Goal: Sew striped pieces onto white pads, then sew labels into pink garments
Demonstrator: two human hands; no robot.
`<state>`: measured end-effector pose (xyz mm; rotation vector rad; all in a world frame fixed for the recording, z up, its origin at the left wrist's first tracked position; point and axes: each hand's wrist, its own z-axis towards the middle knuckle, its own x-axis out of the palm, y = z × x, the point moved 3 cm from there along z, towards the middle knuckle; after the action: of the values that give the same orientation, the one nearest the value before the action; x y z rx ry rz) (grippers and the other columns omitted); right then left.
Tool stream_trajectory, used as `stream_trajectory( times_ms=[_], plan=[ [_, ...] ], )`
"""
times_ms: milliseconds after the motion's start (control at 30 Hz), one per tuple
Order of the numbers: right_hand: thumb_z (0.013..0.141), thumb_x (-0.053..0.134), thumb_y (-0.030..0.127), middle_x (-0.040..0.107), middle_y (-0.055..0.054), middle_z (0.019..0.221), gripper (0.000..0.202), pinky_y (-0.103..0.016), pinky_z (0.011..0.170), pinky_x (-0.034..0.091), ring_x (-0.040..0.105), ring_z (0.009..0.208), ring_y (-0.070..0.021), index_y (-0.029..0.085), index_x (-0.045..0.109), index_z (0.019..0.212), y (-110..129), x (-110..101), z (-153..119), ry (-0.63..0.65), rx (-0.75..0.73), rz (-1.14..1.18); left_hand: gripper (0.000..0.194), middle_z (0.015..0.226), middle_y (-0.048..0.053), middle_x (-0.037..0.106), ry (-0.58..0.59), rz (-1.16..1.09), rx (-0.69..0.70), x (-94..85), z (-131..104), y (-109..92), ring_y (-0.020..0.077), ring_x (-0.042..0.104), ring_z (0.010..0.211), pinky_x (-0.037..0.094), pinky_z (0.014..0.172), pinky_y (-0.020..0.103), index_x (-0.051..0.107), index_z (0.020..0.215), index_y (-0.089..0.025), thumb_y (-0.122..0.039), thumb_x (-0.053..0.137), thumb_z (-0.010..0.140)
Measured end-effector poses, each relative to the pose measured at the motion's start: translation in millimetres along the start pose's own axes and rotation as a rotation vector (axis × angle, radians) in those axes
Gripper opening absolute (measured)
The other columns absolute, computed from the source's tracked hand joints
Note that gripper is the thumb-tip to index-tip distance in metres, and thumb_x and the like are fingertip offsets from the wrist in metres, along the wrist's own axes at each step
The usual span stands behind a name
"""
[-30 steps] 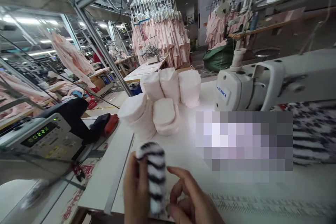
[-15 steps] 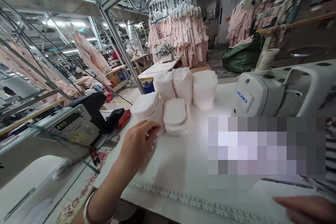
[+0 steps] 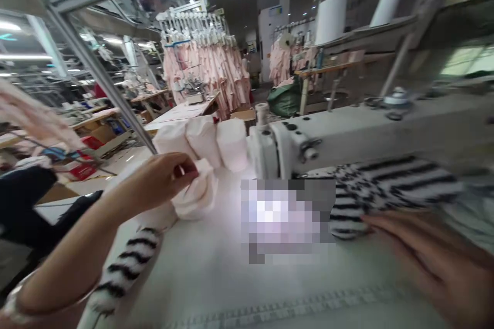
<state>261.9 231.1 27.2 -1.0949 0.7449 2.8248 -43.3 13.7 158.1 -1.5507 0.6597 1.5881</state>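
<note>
My left hand pinches the lifted edge of a white cloth piece on top of a small stack of pale cut pieces. Behind it stand several taller stacks of the same cloth. My right hand, somewhat blurred, lies with fingers stretched out by the near edge of a black-and-white striped fluffy fabric, its fingertips at the fabric. Another striped fluffy piece shows below my left forearm. A pixelated patch hides the area under the sewing machine head.
The white tabletop has a printed ruler along its front. The machine arm runs along the right. A metal post rises at the left. Pink garments hang on a rack behind, beside a green sack.
The view has swung right. My left hand has moved onto the small stack and pinched its top piece. My right hand has come further into view, beside striped fabric.
</note>
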Motion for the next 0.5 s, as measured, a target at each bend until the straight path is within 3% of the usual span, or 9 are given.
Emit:
stream_trajectory(
  times_ms=[67, 167, 267, 333, 400, 500],
  plan=[
    [0.091, 0.044, 0.028, 0.063, -0.006, 0.109, 0.024, -0.034, 0.088, 0.045, 0.059, 0.099, -0.0233, 0.023, 0.059, 0.109, 10.0, 2.6, 9.6, 0.036, -0.159, -0.149, 0.028, 0.062, -0.001, 0.057, 0.089, -0.102, 0.083, 9.5, -6.8, -23.0, 0.0084, 0.049, 0.054, 0.033, 0.050, 0.016, 0.062, 0.075, -0.017, -0.040, 0.049, 0.081],
    [0.093, 0.036, 0.022, 0.066, -0.009, 0.095, 0.027, -0.034, 0.073, 0.050, 0.061, 0.090, -0.0231, 0.016, 0.061, 0.099, 17.4, 16.6, 19.5, 0.098, -0.269, -0.254, 0.022, 0.064, 0.000, 0.060, 0.304, -0.252, 0.159, 54.8, -25.6, -58.2, 0.0093, 0.050, 0.053, 0.035, 0.050, 0.017, 0.062, 0.071, -0.018, -0.034, 0.051, 0.081],
    [0.093, 0.032, 0.018, 0.064, -0.009, 0.084, 0.031, -0.030, 0.062, 0.051, 0.061, 0.080, -0.0202, 0.016, 0.063, 0.087, 10.3, 29.3, 26.8, 0.212, -0.170, -0.194, 0.013, 0.076, 0.003, 0.063, 0.480, -0.383, 0.194, 102.0, -39.2, -87.2, 0.0124, 0.054, 0.064, 0.039, 0.058, 0.020, 0.063, 0.077, -0.019, -0.027, 0.053, 0.080],
    [0.093, 0.034, 0.020, 0.064, -0.007, 0.081, 0.030, -0.028, 0.058, 0.051, 0.061, 0.074, -0.0179, 0.018, 0.062, 0.085, 3.4, 30.4, 33.2, 0.270, -0.065, -0.121, 0.015, 0.078, 0.004, 0.063, 0.536, -0.547, 0.158, 118.0, -38.5, -103.3, 0.0131, 0.054, 0.066, 0.040, 0.058, 0.021, 0.065, 0.083, -0.018, -0.030, 0.055, 0.081],
    [0.093, 0.036, 0.022, 0.065, -0.007, 0.083, 0.026, -0.029, 0.060, 0.051, 0.062, 0.074, -0.0175, 0.019, 0.062, 0.089, 1.4, 23.5, 40.8, 0.248, -0.001, -0.087, 0.023, 0.078, 0.006, 0.063, 0.637, -0.863, 0.070, 123.8, -32.4, -120.0, 0.0138, 0.056, 0.067, 0.041, 0.058, 0.021, 0.065, 0.090, -0.015, -0.035, 0.059, 0.081],
    [0.092, 0.037, 0.017, 0.065, -0.008, 0.102, 0.025, -0.035, 0.080, 0.052, 0.060, 0.097, -0.0206, 0.020, 0.060, 0.101, 16.8, 3.8, 45.5, 0.115, -0.096, -0.072, 0.041, 0.092, 0.013, 0.065, 0.823, -1.528, -0.128, 127.0, -21.4, -143.5, 0.0188, 0.063, 0.083, 0.048, 0.070, 0.026, 0.064, 0.100, -0.010, -0.045, 0.062, 0.078]
  ],
)
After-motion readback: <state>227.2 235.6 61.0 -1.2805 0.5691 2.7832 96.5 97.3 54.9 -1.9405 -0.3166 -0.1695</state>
